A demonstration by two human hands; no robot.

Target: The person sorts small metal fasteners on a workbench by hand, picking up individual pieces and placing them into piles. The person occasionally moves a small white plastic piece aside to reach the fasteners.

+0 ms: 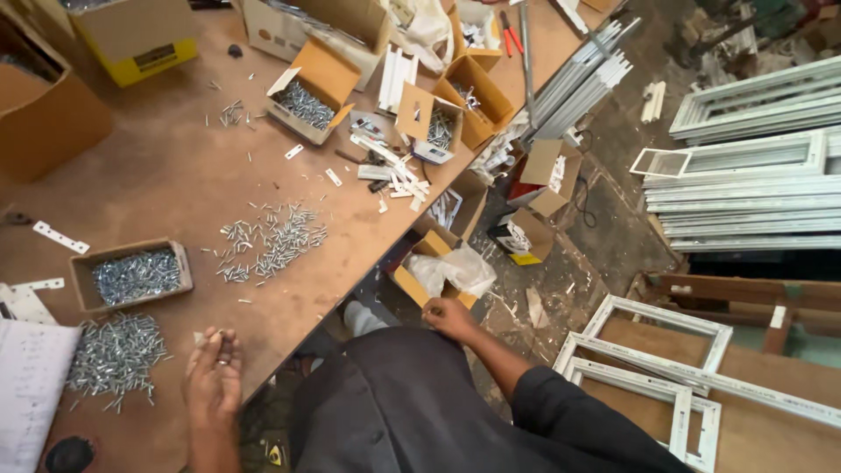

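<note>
Lower left of frame: left hand (213, 378) flat on the table (166, 175), fingers pinched on what looks like one or two small screws, blurred. Loose screws (270, 243) lie scattered just above it, a heap (116, 352) to its left, a tray (131, 276) full of them beyond. Right hand (448, 317), lower centre, closed on the rim of a box (419, 285) below the table edge. Step, as judged: sorting screws into boxes. Open cartons fill the upper frame. White frames (745, 188) stacked on dirty floor, right.
</note>
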